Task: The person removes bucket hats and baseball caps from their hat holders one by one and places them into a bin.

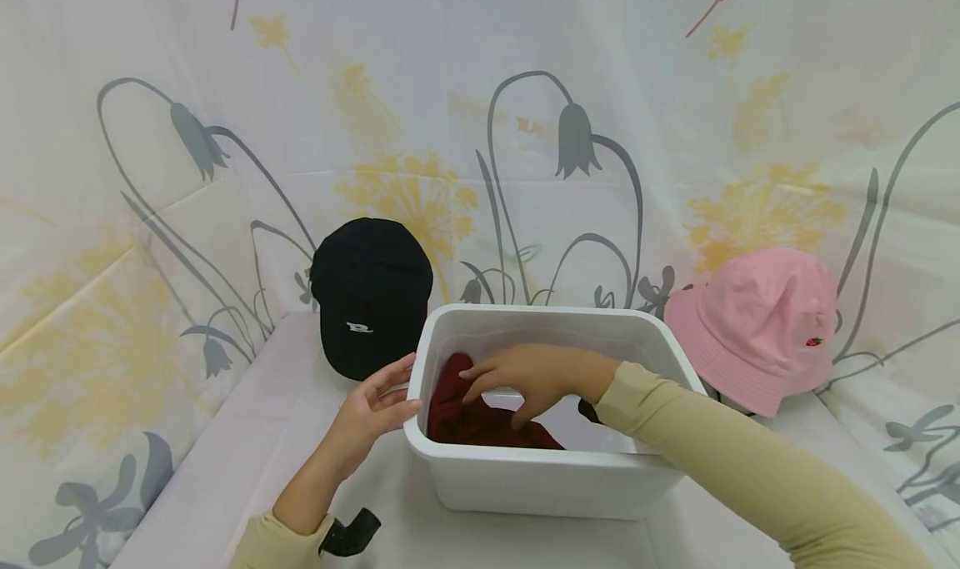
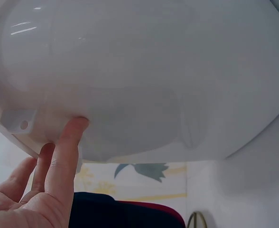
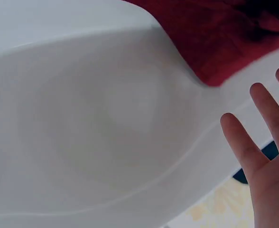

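A white plastic bin (image 1: 540,481) stands in the middle of the head view. Inside, against its left end, lies a dark red cloth item (image 1: 450,398), also seen as red fabric (image 3: 210,42) at the top of the right wrist view. My right hand (image 1: 536,377) reaches over the front rim into the bin, its spread fingers above the cloth and holding nothing. Extended fingers of my left hand (image 1: 367,415) touch the bin's left end from outside, with the thumb at the rim. In the left wrist view one fingertip (image 2: 80,124) rests against the bin wall.
A black cap (image 1: 371,294) sits behind and left of the bin, close to my left fingers. To the right is a pink bucket hat (image 1: 761,327). A flower-printed curtain (image 1: 420,94) hangs behind the white surface (image 1: 360,494).
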### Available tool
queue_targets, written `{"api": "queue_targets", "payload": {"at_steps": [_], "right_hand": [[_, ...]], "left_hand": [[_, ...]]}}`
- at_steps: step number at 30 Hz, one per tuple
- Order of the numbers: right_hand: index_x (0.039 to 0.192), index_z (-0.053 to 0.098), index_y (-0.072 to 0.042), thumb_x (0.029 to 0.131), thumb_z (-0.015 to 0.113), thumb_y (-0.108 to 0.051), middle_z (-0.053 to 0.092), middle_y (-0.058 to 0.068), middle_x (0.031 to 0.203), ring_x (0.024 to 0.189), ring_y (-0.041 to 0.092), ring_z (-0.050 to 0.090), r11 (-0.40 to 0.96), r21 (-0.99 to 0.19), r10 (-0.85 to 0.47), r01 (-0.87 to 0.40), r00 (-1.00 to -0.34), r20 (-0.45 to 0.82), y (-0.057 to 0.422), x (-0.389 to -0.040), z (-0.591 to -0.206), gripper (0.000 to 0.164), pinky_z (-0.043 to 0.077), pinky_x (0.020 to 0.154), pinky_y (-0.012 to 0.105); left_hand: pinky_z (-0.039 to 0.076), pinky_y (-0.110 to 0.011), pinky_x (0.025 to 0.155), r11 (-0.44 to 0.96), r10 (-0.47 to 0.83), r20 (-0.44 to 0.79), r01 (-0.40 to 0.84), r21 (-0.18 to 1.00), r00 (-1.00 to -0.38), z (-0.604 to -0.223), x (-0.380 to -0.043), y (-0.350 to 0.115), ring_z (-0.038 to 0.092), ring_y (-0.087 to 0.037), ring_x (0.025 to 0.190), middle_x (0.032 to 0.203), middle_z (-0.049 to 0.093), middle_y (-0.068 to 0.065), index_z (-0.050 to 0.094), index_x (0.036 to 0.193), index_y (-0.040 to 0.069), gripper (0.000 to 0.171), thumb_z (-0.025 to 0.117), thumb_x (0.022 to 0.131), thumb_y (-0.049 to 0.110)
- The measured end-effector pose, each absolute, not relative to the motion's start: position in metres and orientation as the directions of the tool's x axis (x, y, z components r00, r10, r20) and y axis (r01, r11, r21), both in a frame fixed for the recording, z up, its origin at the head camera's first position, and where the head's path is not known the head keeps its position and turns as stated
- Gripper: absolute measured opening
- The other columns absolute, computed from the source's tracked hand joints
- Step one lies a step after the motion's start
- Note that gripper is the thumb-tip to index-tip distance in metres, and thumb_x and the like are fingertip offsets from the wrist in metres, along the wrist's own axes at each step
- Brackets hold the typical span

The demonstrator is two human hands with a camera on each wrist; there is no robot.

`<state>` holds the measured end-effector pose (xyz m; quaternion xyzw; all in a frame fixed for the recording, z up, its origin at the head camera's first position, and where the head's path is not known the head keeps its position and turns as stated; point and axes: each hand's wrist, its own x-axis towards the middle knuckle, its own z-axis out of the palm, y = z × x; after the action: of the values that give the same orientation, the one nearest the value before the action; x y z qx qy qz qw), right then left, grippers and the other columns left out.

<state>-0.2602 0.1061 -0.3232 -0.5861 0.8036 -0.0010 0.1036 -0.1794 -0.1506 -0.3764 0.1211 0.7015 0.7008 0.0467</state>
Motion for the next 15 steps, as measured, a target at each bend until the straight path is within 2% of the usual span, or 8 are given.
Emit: {"api": "queue_targets", "payload": {"at_steps": [6,15], "right_hand": [[0.129,0.054,-0.015,0.075,0.078,-0.024,0.045,0.007,0.138,0.125,0.021,0.043,0.284,-0.138,-0.959,-0.949,-0.281,-0.042,0.118,-0.257,-0.311,0.06,0.037,0.101,0.036],[0.13,0.053,-0.012,0.074,0.079,-0.024,0.047,0.008,0.137,0.125,0.023,0.042,0.272,-0.15,-0.953,-0.95,-0.288,0.093,0.133,-0.25,-0.294,0.063,0.036,0.102,0.039]], "left_hand": [[0.048,-0.044,0.087,-0.014,0.238,0.101,0.1,0.995,-0.966,-0.377,-0.179,-0.151,0.051,-0.035,0.115,0.132,0.046,-0.02,0.038,0.14,0.007,0.064,0.067,0.084,0.013],[0.048,-0.044,0.087,-0.017,0.243,0.109,0.109,0.994,-0.964,-0.376,-0.179,-0.151,0.05,-0.037,0.116,0.132,0.045,-0.021,0.037,0.141,0.005,0.064,0.066,0.084,0.011]]}}
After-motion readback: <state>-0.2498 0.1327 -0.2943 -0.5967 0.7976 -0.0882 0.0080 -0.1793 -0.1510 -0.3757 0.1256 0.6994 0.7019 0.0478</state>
